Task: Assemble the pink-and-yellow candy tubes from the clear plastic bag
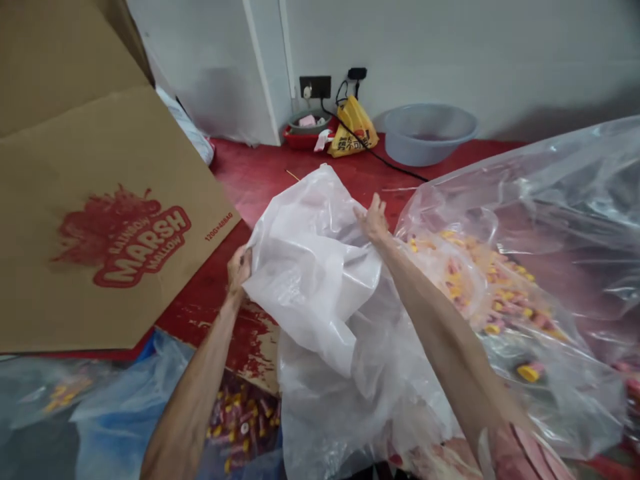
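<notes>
A large white translucent plastic bag (pixel 320 267) is spread in front of me, creased and partly bunched, its lower part hanging toward me. At its left edge my left hand (pixel 239 268) is closed on the plastic, fingers partly hidden. My right hand (pixel 374 219) is at the bag's upper right edge with its fingers apart and raised, slightly blurred. To the right lies a clear plastic bag (pixel 500 373) holding many small pink pieces with yellow ends (pixel 500 293). More such pieces (pixel 243 427) sit below my left forearm.
A cardboard box (pixel 140 160) printed "Rainbow Marsh Mallow" stands tilted at left. Along the wall are a pale blue basin (pixel 430 133), a yellow bag (pixel 354 130), small tubs (pixel 305 130) and a socket (pixel 315 87) with a black cable (pixel 373 150). The surface (pixel 240 163) is worn red.
</notes>
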Tool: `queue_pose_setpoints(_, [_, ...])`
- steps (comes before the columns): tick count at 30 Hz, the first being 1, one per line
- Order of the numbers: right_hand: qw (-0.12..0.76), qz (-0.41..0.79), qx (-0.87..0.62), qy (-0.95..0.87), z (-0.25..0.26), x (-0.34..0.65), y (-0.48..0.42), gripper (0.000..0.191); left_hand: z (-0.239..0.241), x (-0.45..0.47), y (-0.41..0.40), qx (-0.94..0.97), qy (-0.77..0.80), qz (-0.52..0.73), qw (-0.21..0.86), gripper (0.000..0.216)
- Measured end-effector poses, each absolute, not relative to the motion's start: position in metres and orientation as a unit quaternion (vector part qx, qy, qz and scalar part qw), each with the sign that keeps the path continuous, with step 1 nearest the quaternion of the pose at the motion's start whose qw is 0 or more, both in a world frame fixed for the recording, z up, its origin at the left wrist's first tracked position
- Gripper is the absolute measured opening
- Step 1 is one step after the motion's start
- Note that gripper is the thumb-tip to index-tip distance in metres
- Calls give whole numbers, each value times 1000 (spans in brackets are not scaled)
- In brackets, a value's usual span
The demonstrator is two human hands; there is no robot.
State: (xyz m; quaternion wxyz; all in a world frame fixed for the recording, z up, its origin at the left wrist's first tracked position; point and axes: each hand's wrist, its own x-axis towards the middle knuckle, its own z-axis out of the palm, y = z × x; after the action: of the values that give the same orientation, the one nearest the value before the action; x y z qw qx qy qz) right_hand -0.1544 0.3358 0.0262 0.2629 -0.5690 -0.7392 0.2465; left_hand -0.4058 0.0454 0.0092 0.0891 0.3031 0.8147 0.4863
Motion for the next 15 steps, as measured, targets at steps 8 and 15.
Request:
queue_pose_setpoints(8, [283,318,-521,-740,35,-146,338,24,63,-417,67,303,812,497,-35,32])
queue_pose_setpoints(15, [534,502,-348,-585,86,-101,361,15,183,-421,98,390,695,566,-211,21])
